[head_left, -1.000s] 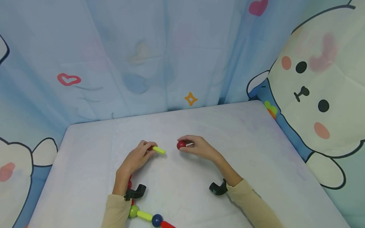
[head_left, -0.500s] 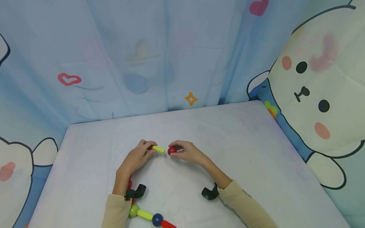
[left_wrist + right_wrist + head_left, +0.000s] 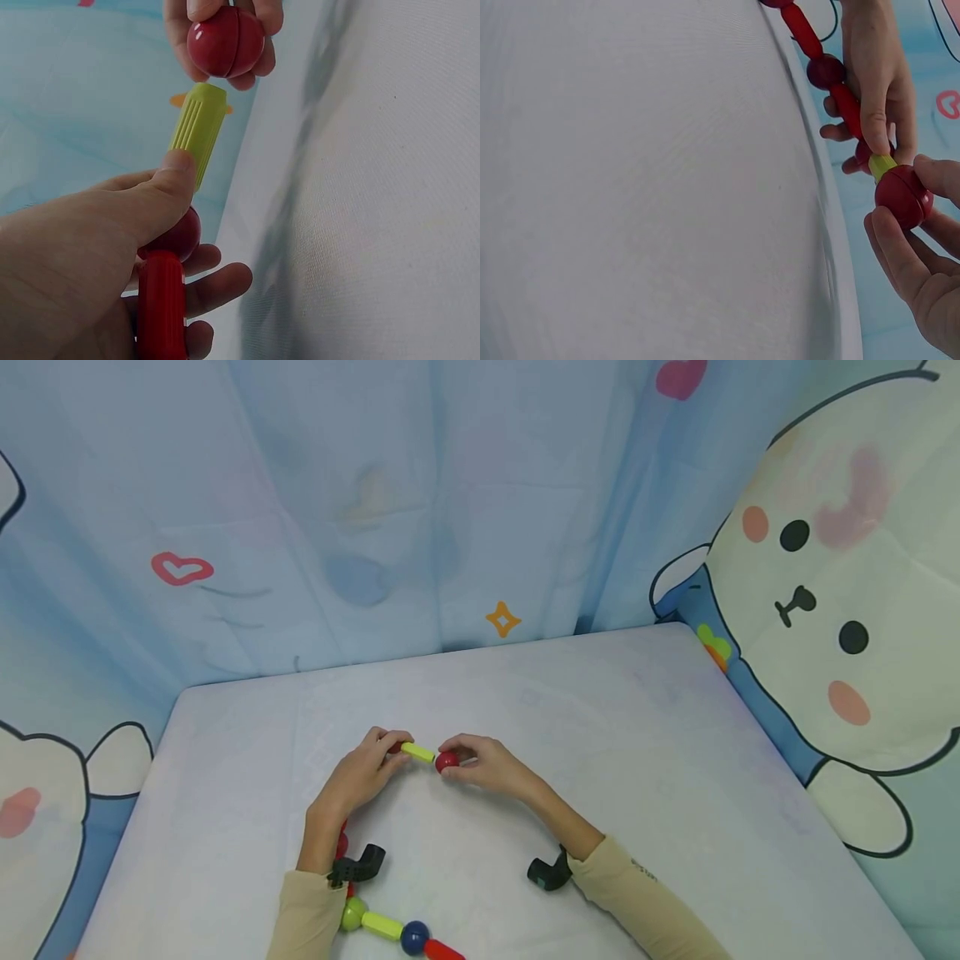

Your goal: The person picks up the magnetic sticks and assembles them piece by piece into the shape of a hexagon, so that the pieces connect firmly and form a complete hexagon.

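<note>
My left hand (image 3: 363, 777) pinches a yellow-green ribbed rod (image 3: 198, 127) where it meets a red ball (image 3: 180, 234); a red rod (image 3: 160, 307) continues from that ball behind the thumb. In my right hand (image 3: 487, 766), thumb and fingertips grip another red ball (image 3: 447, 762) with a seam round it. That ball sits right at the free end of the yellow-green rod, with a narrow gap showing in the left wrist view. More red rods and a dark red ball (image 3: 826, 71) trail back from the left hand in the right wrist view.
On the white-covered table (image 3: 637, 735), a green ball (image 3: 352, 913), a second yellow-green rod (image 3: 382, 927), a blue ball (image 3: 415, 937) and a red rod (image 3: 444, 950) form a line by the left sleeve (image 3: 307, 914). A printed blue curtain (image 3: 337, 485) hangs behind.
My right hand has moved left and slightly toward the body, bringing its red ball up to the end of the yellow-green rod. The left hand has stayed almost still.
</note>
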Motion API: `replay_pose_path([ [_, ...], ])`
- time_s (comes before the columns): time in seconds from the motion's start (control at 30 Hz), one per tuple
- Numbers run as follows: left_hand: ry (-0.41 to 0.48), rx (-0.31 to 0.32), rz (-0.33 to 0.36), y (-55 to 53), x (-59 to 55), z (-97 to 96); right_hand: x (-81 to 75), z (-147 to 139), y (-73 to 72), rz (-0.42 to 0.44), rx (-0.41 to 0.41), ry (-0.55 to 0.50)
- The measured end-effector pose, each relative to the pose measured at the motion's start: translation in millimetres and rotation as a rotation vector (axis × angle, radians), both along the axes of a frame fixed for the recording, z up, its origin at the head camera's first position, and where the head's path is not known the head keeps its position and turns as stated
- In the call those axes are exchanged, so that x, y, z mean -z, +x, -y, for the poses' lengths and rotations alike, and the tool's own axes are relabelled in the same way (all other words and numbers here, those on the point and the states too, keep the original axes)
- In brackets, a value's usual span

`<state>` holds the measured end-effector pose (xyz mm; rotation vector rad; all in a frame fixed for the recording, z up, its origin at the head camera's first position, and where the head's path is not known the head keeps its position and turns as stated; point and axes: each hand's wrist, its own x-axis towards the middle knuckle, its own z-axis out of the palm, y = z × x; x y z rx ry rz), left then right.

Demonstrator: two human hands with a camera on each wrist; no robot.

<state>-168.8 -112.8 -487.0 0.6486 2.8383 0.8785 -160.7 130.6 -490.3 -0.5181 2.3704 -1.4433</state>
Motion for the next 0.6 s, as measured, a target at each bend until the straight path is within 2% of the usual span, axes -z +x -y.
replay_pose_path([
  [0.33,0.001,-0.005,0.015,-0.6,-0.9,0.0,-3.0,-1.7,0.1,0.001,-0.002,-0.001],
  [0.6,0.002,0.002,0.017,-0.6,-0.3,0.3,0.3,0.6,-0.2,-0.006,-0.008,-0.009],
])
